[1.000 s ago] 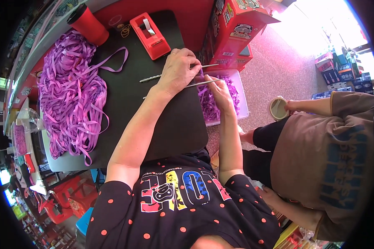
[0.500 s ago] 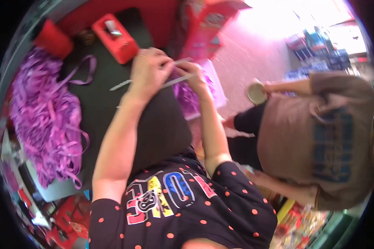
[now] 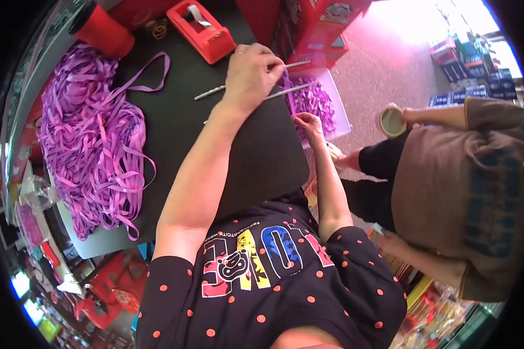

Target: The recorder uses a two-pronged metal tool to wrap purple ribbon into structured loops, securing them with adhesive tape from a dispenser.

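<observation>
Two thin grey metal rods (image 3: 291, 90) lie across the right edge of the dark tabletop, with spiral tips like long drill bits. My left hand (image 3: 252, 77) is closed over the farther rod, its thumb and fingertips pinched on a purple ribbon (image 3: 290, 96) at that rod. From there the ribbon runs down past the nearer rod to my right hand (image 3: 310, 128), whose fingers are pinched on its lower part beyond the table edge. A large tangled heap of purple ribbon (image 3: 93, 145) covers the table's left side, with one loop reaching toward the middle.
A red tape dispenser (image 3: 212, 42) and a red cylinder (image 3: 103, 32) stand at the back of the dark table (image 3: 180, 157). Beyond its right edge is a white bin (image 3: 339, 96) of purple ribbon pieces. At the right, a person in a brown shirt (image 3: 442, 186) holds a round container (image 3: 392, 120).
My right hand has moved away from the rods, down toward me, with the ribbon now stretched between both hands. My left hand stays at the rod. The whole view has shifted.
</observation>
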`<state>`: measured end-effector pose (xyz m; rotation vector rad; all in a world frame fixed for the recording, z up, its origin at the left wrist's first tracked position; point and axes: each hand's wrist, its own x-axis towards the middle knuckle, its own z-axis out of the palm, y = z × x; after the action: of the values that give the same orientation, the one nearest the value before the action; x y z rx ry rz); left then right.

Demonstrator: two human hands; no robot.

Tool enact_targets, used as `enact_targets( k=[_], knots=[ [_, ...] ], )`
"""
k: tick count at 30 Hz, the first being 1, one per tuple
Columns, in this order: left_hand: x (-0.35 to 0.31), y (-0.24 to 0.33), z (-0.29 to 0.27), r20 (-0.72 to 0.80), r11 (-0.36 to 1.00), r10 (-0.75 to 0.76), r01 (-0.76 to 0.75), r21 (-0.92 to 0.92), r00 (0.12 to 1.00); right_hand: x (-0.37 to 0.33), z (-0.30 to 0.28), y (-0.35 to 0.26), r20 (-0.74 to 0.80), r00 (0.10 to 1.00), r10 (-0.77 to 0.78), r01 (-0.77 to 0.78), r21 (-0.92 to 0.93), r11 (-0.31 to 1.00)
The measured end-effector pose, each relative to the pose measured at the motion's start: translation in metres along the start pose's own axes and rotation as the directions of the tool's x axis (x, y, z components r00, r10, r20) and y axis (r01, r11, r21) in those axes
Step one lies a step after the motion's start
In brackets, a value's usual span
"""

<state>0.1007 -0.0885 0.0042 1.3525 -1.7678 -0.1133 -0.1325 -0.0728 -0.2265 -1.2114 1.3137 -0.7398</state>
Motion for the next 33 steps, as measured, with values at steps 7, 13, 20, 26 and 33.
enact_targets(
  k=[7,13,20,26,33],
  knots=[
    [-0.003,0.003,-0.003,0.131,0.999,-0.045,0.044,0.008,0.99,-0.055,0.024,0.008,0.019,0.997,0.072,-0.073,0.084,0.994],
    [-0.003,-0.001,-0.003,0.121,1.0,-0.027,0.025,0.018,0.992,-0.071,0.016,-0.003,-0.257,0.966,0.027,-0.061,-0.126,0.99],
    [0.0,0.003,-0.002,0.182,0.995,-0.092,0.096,-0.013,0.979,-0.064,0.01,0.038,-0.31,0.933,0.182,-0.168,0.073,0.983],
    [-0.001,0.005,-0.002,0.188,0.994,-0.108,0.108,0.014,0.976,-0.065,0.012,0.035,-0.118,0.938,0.327,-0.223,0.516,0.827],
    [-0.003,0.005,-0.002,0.194,0.992,-0.121,0.123,0.003,0.974,-0.042,0.014,0.02,-0.188,0.924,0.332,-0.217,0.457,0.863]
  ],
)
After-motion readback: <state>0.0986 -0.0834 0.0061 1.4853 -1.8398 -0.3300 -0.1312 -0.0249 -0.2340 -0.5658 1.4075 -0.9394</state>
